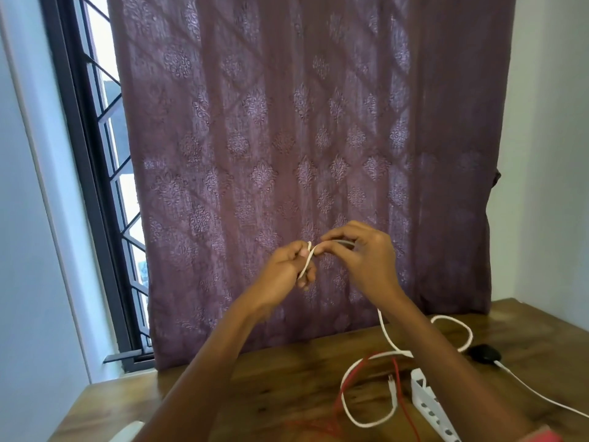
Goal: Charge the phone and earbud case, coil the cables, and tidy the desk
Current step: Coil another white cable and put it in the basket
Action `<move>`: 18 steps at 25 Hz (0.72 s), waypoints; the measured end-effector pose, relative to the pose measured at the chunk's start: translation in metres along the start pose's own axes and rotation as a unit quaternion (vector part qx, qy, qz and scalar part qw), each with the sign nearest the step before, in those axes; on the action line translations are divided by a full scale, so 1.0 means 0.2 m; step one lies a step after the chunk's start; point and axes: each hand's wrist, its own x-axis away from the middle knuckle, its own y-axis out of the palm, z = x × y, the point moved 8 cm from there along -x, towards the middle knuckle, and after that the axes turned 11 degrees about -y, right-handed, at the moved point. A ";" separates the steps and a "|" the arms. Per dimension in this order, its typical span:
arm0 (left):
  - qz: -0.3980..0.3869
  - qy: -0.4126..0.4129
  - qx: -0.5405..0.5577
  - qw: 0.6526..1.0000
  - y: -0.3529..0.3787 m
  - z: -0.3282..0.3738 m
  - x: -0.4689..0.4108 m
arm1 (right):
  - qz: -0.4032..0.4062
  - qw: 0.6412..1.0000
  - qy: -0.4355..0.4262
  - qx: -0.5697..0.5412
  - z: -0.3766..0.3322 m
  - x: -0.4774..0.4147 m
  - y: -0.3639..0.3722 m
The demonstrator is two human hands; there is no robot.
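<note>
Both hands are raised in front of the curtain, above the desk. My left hand (288,266) grips a white cable (306,258) that runs down across its fingers. My right hand (363,253) pinches the same cable near its top, fingertips almost touching the left hand. From under my right wrist the white cable drops to the wooden desk (271,387) and lies there in loose loops. A thin red cable (342,400) crosses those loops. A white power strip (430,406) lies at the lower right. A black oval object (483,354) sits behind it with a white lead attached.
A purple patterned curtain (302,154) hangs right behind the desk's far edge. A barred window (108,186) is at the left, white walls on both sides. A white object (127,432) shows at the bottom left edge of the desk.
</note>
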 end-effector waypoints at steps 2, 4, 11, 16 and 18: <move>-0.030 -0.018 0.068 0.997 0.01 -0.01 0.01 | -0.011 0.998 0.020 -0.054 0.01 -0.03 0.01; -0.055 -0.022 0.114 0.992 0.02 0.00 0.03 | -0.028 0.993 0.031 -0.112 0.02 -0.05 0.04; -0.079 -0.041 0.211 0.973 0.02 0.04 0.06 | -0.033 0.957 0.114 -0.266 0.10 -0.02 0.11; -0.113 -0.021 0.329 0.937 0.05 0.08 0.07 | -0.008 0.923 0.212 -0.321 0.14 0.09 0.21; -0.102 -0.004 0.353 0.930 0.03 0.10 0.07 | -0.001 0.905 0.265 -0.332 0.15 0.15 0.26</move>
